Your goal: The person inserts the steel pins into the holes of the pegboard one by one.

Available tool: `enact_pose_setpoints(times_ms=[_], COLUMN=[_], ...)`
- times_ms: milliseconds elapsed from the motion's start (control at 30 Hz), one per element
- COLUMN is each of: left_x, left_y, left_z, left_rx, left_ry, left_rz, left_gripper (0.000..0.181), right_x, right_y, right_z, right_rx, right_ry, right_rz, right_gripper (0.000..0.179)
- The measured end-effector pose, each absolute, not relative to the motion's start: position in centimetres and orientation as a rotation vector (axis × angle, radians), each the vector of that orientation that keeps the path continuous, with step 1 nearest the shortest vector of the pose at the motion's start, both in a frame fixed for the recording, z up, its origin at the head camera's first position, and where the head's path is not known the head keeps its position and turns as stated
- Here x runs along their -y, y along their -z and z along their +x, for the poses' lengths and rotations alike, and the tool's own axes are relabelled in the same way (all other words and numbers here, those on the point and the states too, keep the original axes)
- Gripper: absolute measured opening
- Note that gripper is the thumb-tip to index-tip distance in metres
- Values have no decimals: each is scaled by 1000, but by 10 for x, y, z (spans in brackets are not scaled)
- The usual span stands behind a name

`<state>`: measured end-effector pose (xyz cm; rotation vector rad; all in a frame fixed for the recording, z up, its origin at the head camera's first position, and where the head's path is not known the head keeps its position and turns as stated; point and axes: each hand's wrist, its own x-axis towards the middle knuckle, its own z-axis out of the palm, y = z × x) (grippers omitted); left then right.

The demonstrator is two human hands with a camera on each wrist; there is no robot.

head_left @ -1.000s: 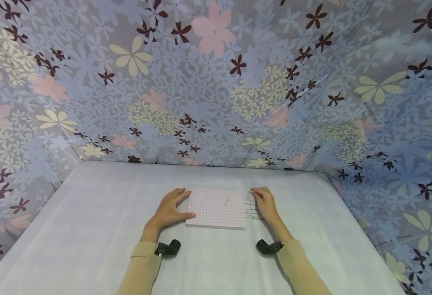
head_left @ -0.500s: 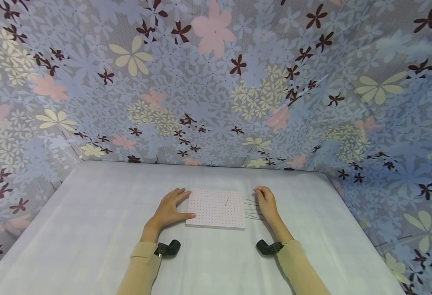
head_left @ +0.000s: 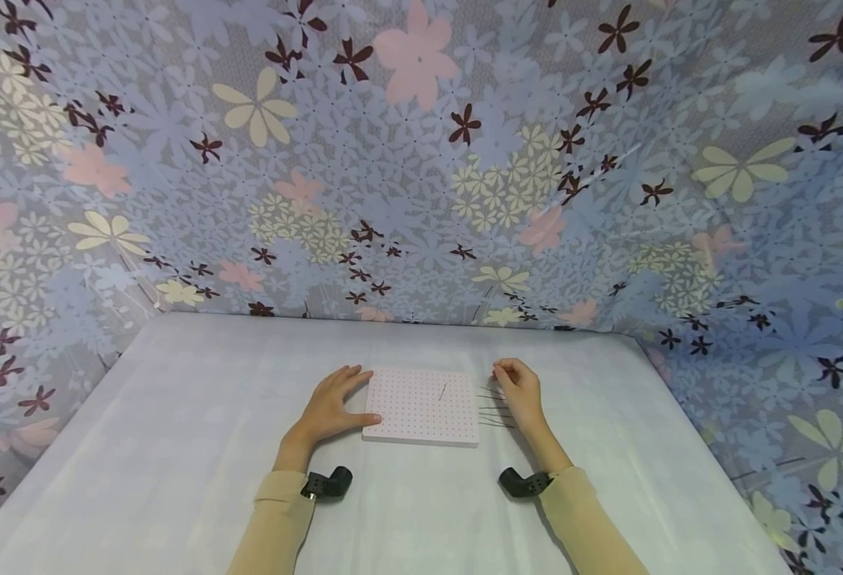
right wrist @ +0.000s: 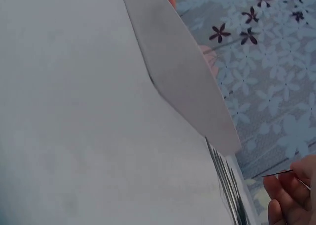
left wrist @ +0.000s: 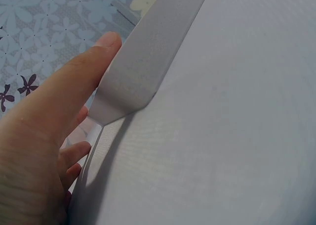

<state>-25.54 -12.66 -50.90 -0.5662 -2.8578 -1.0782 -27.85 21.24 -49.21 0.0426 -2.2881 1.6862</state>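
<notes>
A white board with a grid of small red dots lies flat in the head view. One thin dark needle-like stick stands in it, right of centre. My left hand rests at the board's left side, thumb over the edge and fingers straight along the far left corner. In the left wrist view the thumb lies against the board's rim. My right hand is raised beyond the board's right edge. Its thumb and forefinger pinch another thin stick, which shows in the right wrist view.
Several thin dark sticks lie side by side just right of the board, partly under my right hand in the head view. A pale cloth covers the table. Flowered fabric hangs behind and at both sides.
My right hand has shifted slightly right, away from the board, and turned a little with its fingers raised. The left hand, the board and its standing stick have stayed put.
</notes>
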Motion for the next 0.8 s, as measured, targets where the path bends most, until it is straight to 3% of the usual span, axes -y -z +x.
enact_pose_setpoints(times_ms=[200, 800], left_x=[127, 126], left_y=[509, 506], left_z=[-256, -255], left_rx=[2858, 2876], left_ry=[1080, 1073], left_rz=[-564, -564], left_gripper=[85, 84], right_x=[-196, -176], right_y=[473, 471], right_z=[-264, -253], right_rx=[2216, 2263], right_ry=[-1774, -1872], right_rz=[143, 295], right_gripper=[15, 10])
